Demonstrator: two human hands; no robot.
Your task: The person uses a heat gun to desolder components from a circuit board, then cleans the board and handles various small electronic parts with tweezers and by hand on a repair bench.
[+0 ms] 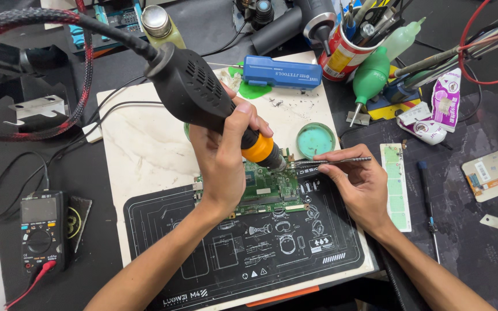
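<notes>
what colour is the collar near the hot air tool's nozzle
Orange, on the black hot air tool in the left hand; head view.

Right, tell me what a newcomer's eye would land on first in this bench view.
First the big black hot-air gun in the left hand, orange-collared nozzle aimed down at the green circuit board at centre. Next, the right hand holding thin tweezers level toward the nozzle tip. Then the clutter around them: a black multimeter lower left and a red can of tools at the top.
</notes>
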